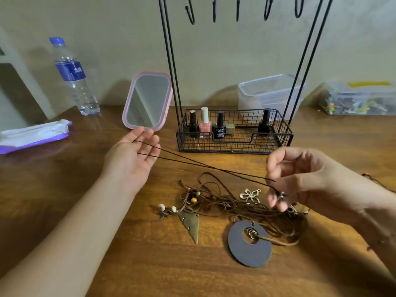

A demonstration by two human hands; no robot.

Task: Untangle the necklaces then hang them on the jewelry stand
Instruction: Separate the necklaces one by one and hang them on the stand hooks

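Above wooden table point(132, 254), cord point(192, 162) across flat left hand point(132, 155).

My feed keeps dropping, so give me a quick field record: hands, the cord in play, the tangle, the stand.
left hand: open, palm up, cord loop draped over its fingers
right hand: pinches the other end of the cord
cord: thin, dark, stretched taut between the hands above the table
tangle: brown cords on the table with leaf pendant, butterfly charm, round disc pendant
jewelry stand: behind the tangle, visible hooks bare, nail polish bottles in its basket
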